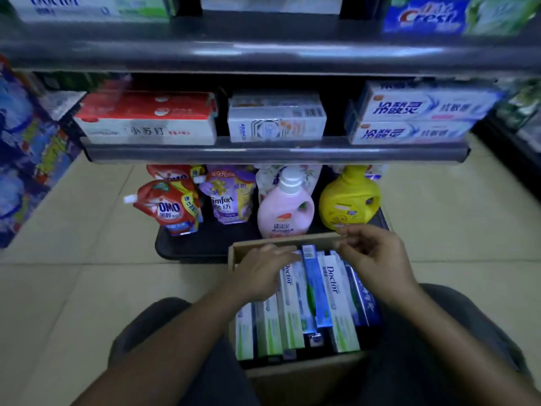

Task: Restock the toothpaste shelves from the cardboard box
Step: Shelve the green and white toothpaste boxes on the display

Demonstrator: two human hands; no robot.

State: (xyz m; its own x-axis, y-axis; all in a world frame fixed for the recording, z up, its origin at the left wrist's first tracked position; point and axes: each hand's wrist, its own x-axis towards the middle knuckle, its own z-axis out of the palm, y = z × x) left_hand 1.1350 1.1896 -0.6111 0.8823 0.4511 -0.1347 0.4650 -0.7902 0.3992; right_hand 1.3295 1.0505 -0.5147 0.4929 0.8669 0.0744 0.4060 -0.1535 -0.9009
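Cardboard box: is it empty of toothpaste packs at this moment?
No, the cardboard box holds a row of toothpaste packs standing side by side, with both hands over them.

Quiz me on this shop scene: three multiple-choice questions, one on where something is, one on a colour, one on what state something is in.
1. Where is the cardboard box?
A. on the top shelf
B. on the floor between the person's knees
C. on a counter

2. What colour is the bottle right of the pink bottle?
A. yellow
B. black
C. orange

3. What is the box's state?
A. sealed
B. empty
C. open, holding toothpaste cartons

Answers: B, knees flank it; A, plainly yellow; C, both the left hand and right hand reach among the cartons.
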